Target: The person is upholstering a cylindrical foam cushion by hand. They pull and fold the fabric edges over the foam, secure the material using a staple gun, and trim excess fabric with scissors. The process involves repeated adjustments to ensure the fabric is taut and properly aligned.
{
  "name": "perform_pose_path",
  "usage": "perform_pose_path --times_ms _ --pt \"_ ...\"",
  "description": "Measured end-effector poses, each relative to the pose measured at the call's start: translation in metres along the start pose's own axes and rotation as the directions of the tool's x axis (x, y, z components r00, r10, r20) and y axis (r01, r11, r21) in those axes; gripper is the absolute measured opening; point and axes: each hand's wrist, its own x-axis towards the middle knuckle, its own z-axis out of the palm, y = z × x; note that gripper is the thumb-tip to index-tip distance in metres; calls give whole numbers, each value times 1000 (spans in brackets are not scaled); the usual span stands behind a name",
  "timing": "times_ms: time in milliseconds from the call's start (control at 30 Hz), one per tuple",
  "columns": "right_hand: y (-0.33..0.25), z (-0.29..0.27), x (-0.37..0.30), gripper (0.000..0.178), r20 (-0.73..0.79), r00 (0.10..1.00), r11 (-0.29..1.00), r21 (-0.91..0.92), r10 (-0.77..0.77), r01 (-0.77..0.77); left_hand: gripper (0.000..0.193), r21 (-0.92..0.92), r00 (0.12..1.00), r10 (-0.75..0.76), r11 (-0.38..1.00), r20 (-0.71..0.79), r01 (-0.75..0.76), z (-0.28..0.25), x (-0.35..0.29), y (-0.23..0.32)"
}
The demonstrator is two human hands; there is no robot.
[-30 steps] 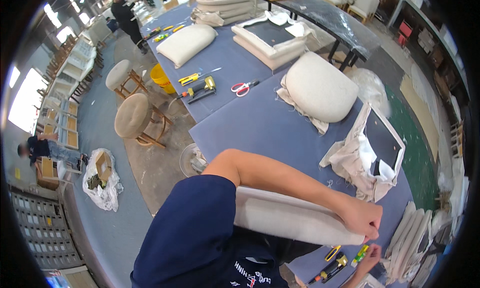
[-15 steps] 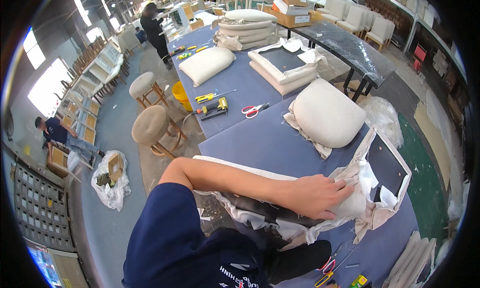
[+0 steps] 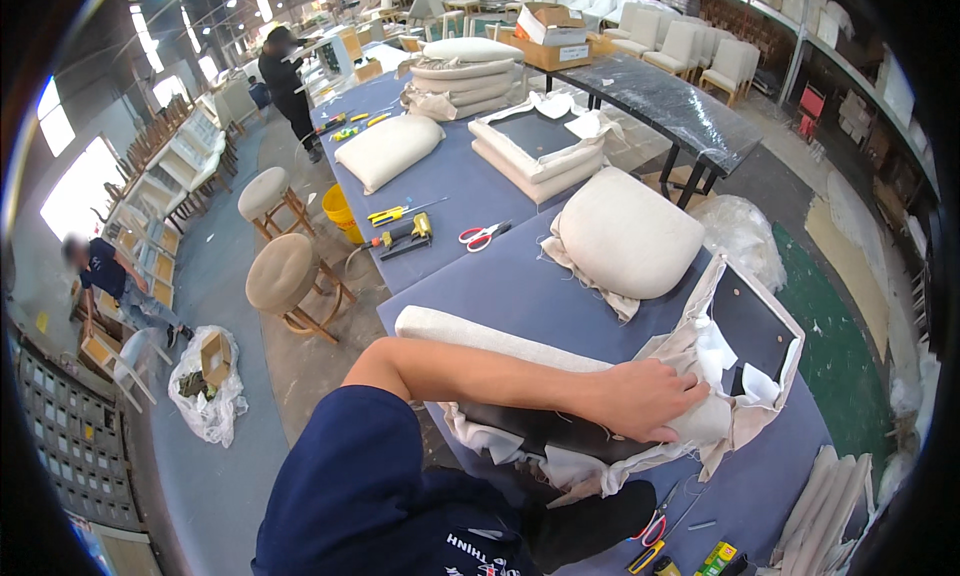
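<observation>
My left arm reaches across a long upholstered panel covered in cream fabric, its dark underside facing me. My left hand is curled over the loose beige fabric at the panel's right end, fingers bent and gripping it. White padding sticks out just beside the fingertips. Against that end lies a second upholstered panel, dark backing upward, with frayed fabric round its rim. A rounded cream cushion sits beyond them on the blue-grey table. My right hand is out of view.
Red-handled scissors, a yellow-handled tool and a yellow-green box lie near the front edge. Farther off are a staple gun, other scissors and stacked cushions. Stools stand left; two people work beyond.
The whole view has shifted, with most things now slightly farther left. My left hand keeps its grip on the fabric, and more of the long panel's cream top shows.
</observation>
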Motion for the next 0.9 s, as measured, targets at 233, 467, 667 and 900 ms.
perform_pose_path --times_ms 233,467,667,900 --pt "-9 -71 22 54 -2 1000 888 459 20 -17 68 -109 999 46 993 -19 -48 -3 -4 -19" --pt "-149 -197 -46 15 363 917 306 865 163 -397 46 -317 959 240 931 150 -183 -12 84 -66" --pt "-320 -233 -63 23 251 961 131 963 -113 -236 73 -701 902 -34 617 431 358 45 122 -112" --pt "-393 -222 -65 32 -22 993 371 926 -119 65 79 -474 809 -271 696 521 539 12 104 -63"
